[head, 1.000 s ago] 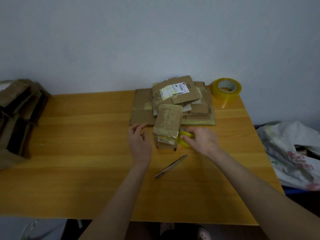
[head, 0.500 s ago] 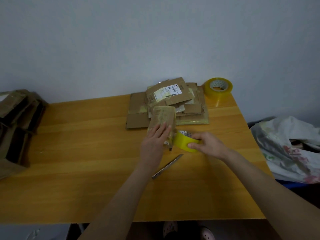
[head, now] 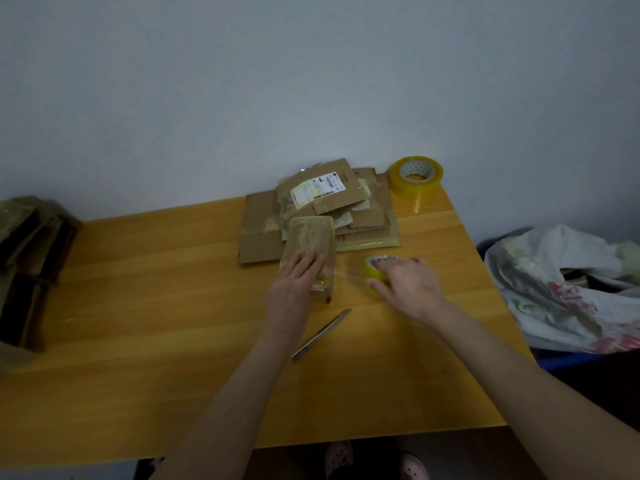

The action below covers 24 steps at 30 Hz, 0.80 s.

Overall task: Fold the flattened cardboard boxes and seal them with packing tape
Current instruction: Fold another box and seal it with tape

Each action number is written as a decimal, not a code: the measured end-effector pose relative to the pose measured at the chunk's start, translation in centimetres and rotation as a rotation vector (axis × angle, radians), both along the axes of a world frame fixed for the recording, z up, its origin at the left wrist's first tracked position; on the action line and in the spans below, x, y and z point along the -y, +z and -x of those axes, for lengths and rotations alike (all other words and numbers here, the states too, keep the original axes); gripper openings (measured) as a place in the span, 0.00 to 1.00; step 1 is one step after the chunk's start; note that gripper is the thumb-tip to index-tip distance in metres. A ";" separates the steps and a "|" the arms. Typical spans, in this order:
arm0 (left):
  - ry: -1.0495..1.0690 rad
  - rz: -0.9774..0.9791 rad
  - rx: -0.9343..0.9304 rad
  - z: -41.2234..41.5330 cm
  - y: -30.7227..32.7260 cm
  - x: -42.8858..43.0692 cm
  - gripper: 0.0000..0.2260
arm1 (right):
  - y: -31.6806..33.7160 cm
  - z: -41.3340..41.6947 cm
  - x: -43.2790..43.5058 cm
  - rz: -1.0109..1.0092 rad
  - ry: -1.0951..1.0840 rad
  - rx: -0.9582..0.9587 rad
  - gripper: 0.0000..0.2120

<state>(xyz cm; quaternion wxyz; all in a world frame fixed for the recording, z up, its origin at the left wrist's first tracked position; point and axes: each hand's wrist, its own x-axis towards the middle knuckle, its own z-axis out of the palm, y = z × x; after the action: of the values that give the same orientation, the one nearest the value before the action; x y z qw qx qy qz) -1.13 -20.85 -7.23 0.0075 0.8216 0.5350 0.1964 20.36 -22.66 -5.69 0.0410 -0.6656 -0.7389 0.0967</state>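
Observation:
A small folded cardboard box (head: 311, 242) stands on the wooden table (head: 173, 306), in front of a pile of flattened boxes (head: 329, 206). My left hand (head: 294, 282) presses flat on the box top, fingers straight. My right hand (head: 405, 282) grips a small yellow tape roll (head: 373, 268) to the right of the box. A clear strip of tape stretches from the roll to the box's right side.
A metal cutter (head: 322, 334) lies on the table near my left forearm. A larger tape roll (head: 416, 177) sits at the back right corner. Folded boxes (head: 27, 258) are stacked at the far left. A plastic bag (head: 568, 289) lies beyond the table's right edge.
My right hand has pulled the small tape roll rightward away from the box, drawing out a strip. My left hand moved from beside the box onto its top.

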 end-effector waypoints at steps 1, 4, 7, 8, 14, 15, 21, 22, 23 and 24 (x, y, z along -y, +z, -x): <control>-0.001 0.002 0.006 -0.1 -0.2 -0.1 0.32 | 0.0 -0.3 0.1 0.000 -0.011 -0.006 0.21; 0.008 -0.008 0.002 0.2 -0.4 -0.1 0.32 | -0.1 0.0 0.5 0.016 -0.058 -0.068 0.22; -0.002 0.005 -0.001 0.4 -0.3 -0.3 0.31 | -0.6 0.3 0.8 -0.014 -0.085 -0.133 0.21; 0.003 0.016 0.005 0.4 -0.2 -0.2 0.31 | -0.7 0.4 0.8 -0.027 -0.093 -0.155 0.20; -0.004 0.130 0.043 0.9 0.2 -0.3 0.31 | -0.6 0.8 1.1 -0.041 -0.093 -0.212 0.20; 0.002 0.151 0.034 0.9 0.1 -0.3 0.31 | -0.5 0.9 1.1 -0.037 -0.093 -0.216 0.20; 0.003 0.008 0.066 1.6 0.6 0.2 0.26 | 0.5 1.1 1.2 -0.051 -0.088 -0.202 0.19; -0.036 -0.098 0.073 1.5 0.5 0.9 0.22 | 0.6 1.1 1.2 -0.045 -0.094 -0.212 0.19; -0.074 -0.174 0.069 1.2 0.5 1.6 0.17 | 0.7 1.0 1.2 -0.038 -0.098 -0.218 0.19; -0.101 -0.178 0.051 0.8 0.4 2.6 0.13 | 0.7 1.0 1.2 -0.031 -0.102 -0.220 0.19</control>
<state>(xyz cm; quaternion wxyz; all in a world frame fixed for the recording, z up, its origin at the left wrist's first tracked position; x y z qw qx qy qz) -1.97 -23.42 -6.79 -0.0422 0.8396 0.4731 0.2636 19.33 -23.85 -5.02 0.1371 -0.6868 -0.6967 0.1555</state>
